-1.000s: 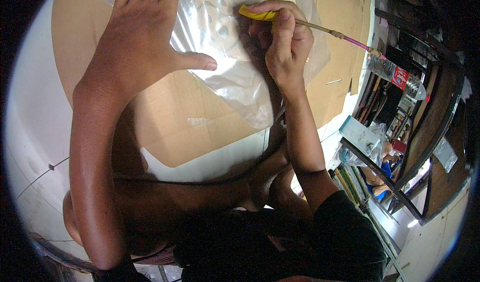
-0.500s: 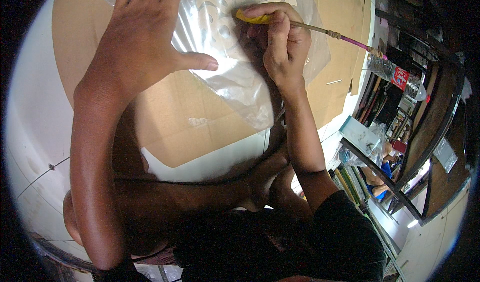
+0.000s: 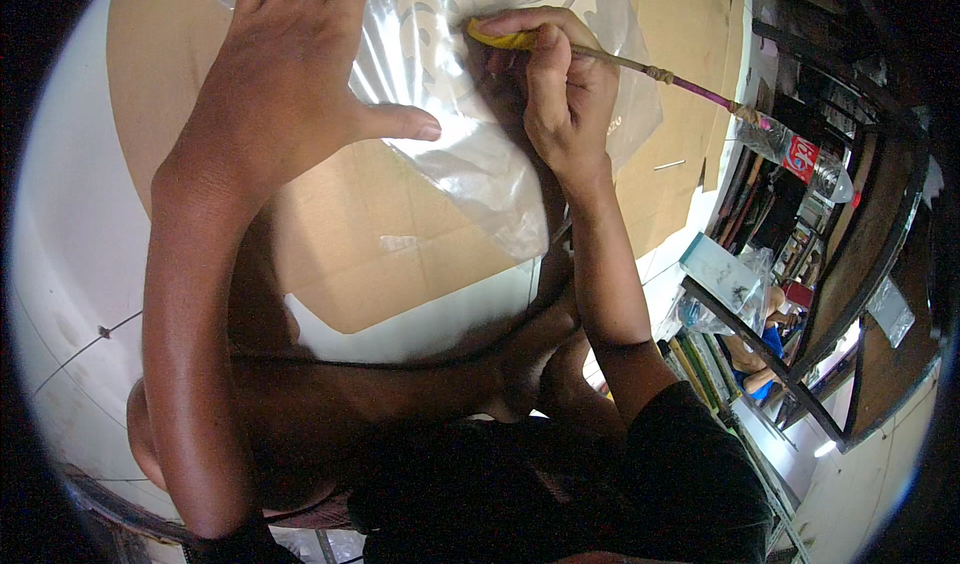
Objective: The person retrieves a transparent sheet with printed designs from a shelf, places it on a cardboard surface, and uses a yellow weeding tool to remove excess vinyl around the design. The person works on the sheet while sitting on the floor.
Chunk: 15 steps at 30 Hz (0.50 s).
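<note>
A clear plastic sheet with pale lettering lies over brown cardboard. My left hand lies flat across the sheet's left part, fingers stretched and thumb out, its fingertips cut off by the upper edge. My right hand pinches a slim pen-like tool with a yellow grip, above the lettering. From that grip a thin brown and purple stem or cord, bound in places, runs out to the right. The tool's working tip is hard to make out in the shadow.
White floor tiles surround the cardboard. To the right, a clear bottle with a red label lies near the stem's far end; whether they join, I cannot tell. Dark wooden shelving stands beyond. Part of another person in blue shows behind it.
My right hand, with the yellow-gripped tool, has shifted very slightly left. The left hand stays spread on the sheet, almost unmoved.
</note>
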### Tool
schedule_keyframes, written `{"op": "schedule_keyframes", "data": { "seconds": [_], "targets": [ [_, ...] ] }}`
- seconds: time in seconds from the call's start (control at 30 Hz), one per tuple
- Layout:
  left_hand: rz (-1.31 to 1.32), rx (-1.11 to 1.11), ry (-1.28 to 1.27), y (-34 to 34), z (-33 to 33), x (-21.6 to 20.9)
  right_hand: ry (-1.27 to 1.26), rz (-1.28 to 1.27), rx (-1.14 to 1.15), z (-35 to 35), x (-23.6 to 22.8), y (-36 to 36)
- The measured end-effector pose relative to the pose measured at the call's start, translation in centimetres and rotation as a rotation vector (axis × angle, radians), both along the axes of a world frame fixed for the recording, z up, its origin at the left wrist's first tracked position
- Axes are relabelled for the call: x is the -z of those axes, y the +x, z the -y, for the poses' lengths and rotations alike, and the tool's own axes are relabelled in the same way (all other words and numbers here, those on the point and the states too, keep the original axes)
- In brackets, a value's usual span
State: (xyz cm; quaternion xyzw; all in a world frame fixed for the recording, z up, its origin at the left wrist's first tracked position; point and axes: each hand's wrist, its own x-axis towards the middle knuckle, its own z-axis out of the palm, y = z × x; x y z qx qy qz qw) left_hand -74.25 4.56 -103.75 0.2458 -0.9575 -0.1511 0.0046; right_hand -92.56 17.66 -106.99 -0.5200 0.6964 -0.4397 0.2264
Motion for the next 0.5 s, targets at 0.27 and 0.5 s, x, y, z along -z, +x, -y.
{"op": "schedule_keyframes", "data": {
  "seconds": [0.27, 0.5],
  "targets": [
    [0.055, 0.02, -0.016, 0.07, 0.31, 0.07, -0.033, 0.112, 0.008, -0.14, 0.15, -0.01],
    [0.093, 0.027, -0.028, 0.1, 0.35, 0.02, -0.099, 0.199, 0.106, -0.5, 0.19, -0.18]
  ]
}}
